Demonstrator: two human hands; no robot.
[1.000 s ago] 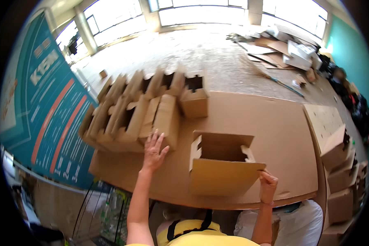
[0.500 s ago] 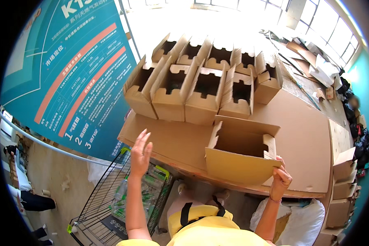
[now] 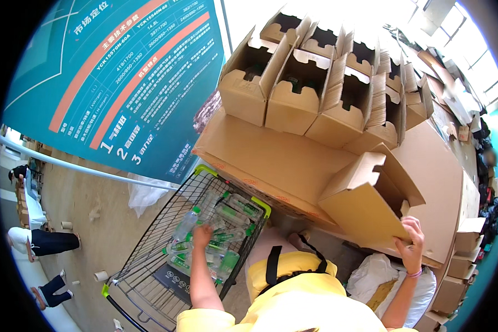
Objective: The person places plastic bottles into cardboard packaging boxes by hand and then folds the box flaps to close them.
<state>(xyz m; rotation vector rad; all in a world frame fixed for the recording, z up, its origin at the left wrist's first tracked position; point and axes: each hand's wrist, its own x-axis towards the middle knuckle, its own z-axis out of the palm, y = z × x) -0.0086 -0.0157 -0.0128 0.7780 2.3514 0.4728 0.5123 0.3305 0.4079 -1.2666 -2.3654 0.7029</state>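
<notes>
My left hand [image 3: 202, 235] reaches down among clear plastic bottles [image 3: 227, 235] with green caps and labels in a shopping cart. It touches the bottles, but its fingers are mostly hidden, so whether it grips one is unclear. At the table's front edge stands a brown cardboard box [image 3: 359, 207] with an open top and raised flaps. My right hand [image 3: 411, 243] pinches that box's near right edge, and the box sits turned at an angle. Its inside is dark.
Behind the box, several open cardboard boxes [image 3: 296, 105] stand in two rows on the cardboard-covered table [image 3: 271, 160]. Some hold bottles. The black wire cart [image 3: 149, 260] is left of my body. A teal banner [image 3: 122, 83] rises behind it. White sacks [image 3: 376, 276] lie under the table's right side.
My left hand has dropped from above the cart's edge into the bottles. The view has turned left, shifting the scene rightward. My right hand stays on the box, which appears more tilted.
</notes>
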